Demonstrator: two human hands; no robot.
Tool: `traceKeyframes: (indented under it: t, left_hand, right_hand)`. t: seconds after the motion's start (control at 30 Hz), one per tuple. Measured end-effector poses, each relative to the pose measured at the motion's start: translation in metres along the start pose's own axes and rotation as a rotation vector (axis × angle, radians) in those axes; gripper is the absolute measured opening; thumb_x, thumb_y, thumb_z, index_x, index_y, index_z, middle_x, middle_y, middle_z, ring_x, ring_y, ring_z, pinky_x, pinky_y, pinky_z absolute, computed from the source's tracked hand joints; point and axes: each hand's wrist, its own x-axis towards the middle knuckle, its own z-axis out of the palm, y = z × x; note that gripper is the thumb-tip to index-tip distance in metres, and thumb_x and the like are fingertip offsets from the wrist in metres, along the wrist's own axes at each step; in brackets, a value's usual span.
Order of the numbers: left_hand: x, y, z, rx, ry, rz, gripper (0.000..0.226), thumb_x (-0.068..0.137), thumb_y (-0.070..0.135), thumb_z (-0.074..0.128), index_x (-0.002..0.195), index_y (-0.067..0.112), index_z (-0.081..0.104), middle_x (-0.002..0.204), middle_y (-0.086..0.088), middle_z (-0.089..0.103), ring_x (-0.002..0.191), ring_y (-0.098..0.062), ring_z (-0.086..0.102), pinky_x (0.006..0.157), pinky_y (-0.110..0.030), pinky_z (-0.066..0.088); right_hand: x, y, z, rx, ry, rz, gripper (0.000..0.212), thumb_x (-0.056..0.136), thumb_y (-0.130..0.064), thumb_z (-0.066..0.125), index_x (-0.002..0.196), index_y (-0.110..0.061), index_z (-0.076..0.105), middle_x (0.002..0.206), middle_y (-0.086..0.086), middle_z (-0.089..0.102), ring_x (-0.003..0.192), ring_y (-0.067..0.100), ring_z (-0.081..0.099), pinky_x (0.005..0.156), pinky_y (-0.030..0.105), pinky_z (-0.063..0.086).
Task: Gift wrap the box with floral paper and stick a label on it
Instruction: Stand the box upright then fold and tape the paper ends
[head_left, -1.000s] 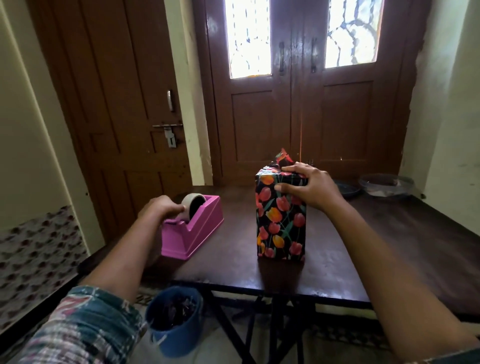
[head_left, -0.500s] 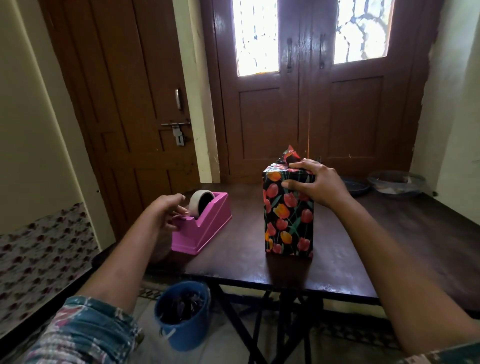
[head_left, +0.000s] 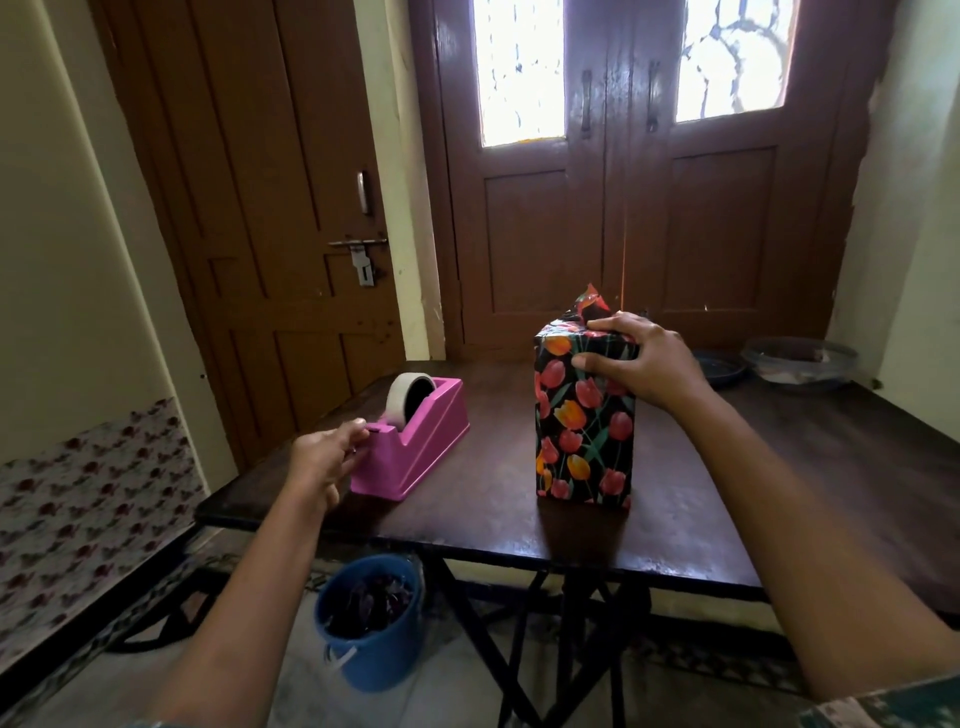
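Note:
An upright box wrapped in black floral paper (head_left: 584, 431) stands mid-table, with a loose paper flap sticking up at its far top edge. My right hand (head_left: 636, 361) grips the box's top, fingers over the folded paper and thumb on the front face. A pink tape dispenser (head_left: 415, 441) holding a pale tape roll (head_left: 405, 397) sits to the left. My left hand (head_left: 324, 454) is at the dispenser's near cutter end, thumb and fingers pinched together there; the tape strip itself is too thin to make out.
The dark wooden folding table (head_left: 727, 509) has its front edge close to me. A dark plate (head_left: 719, 366) and a glass bowl (head_left: 800, 361) sit at the back right. A blue bucket (head_left: 369, 623) stands on the floor under the left corner. Brown doors are behind.
My left hand has moved from the tape roll down and toward me to the dispenser's cutter end. My right hand has stayed on the box's top.

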Motion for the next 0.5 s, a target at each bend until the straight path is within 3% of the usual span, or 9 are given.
traceKeyframes:
  t: [0.33,0.5]
  left_hand:
    - [-0.0074,-0.0078,-0.0083,0.201,-0.096,-0.038,0.012,0.088,0.015,0.063,0.078,0.007,0.062,0.075,-0.006,0.062,0.068,-0.016,0.056,0.059,-0.027,0.044]
    - [-0.0022,-0.0044,-0.0105,0.38,-0.085,0.046,0.02,0.088,0.016,0.064,0.072,0.005,0.064,0.068,-0.009,0.061,0.06,-0.017,0.052,0.054,-0.028,0.039]
  right_hand:
    - [0.0006,0.0018,0.0002,0.015,-0.002,-0.004,0.06,0.074,-0.051,0.068,0.128,-0.027,0.053,0.142,0.0,0.043,0.124,0.024,0.045,0.094,0.045,0.046]
    - [0.0027,0.0042,-0.0004,0.022,-0.009,-0.008,0.061,0.073,-0.054,0.068,0.127,-0.029,0.054,0.138,0.0,0.048,0.12,0.023,0.049,0.091,0.047,0.048]
